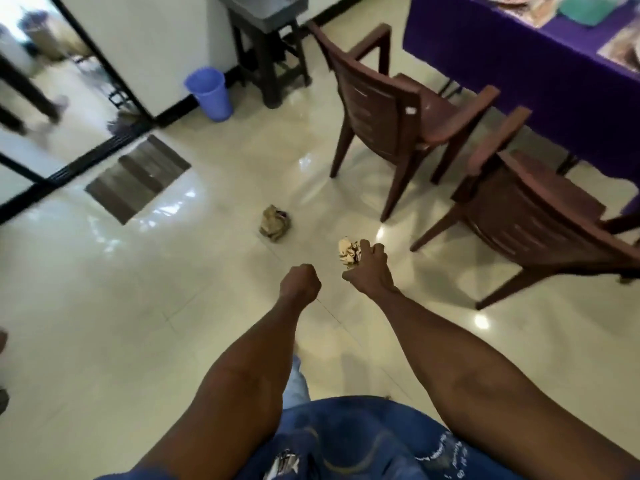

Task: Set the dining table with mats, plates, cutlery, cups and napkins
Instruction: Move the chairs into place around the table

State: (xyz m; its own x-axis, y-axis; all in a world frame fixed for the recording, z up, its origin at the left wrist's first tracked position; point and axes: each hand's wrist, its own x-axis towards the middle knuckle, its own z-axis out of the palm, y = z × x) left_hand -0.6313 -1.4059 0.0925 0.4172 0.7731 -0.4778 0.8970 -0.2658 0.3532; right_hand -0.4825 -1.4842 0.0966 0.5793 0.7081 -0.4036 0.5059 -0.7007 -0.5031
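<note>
Purple cloth covers the table (519,64) at two o'clock, with mats (623,46) already laid; plates, cutlery and cups we cannot see. Our right hand (372,271) grips a crumpled wad (349,253); our left hand (300,281) is fisted, empty. Another wad (275,223) lies on the floor at twelve.

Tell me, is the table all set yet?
Not yet. Only a corner of the purple table shows, with what look like mats and a teal cloth on it; I can't see plates, cutlery or cups. The right hand holds a crumpled paper wad, the left hand is a fist, and another wad lies on the floor.
</note>
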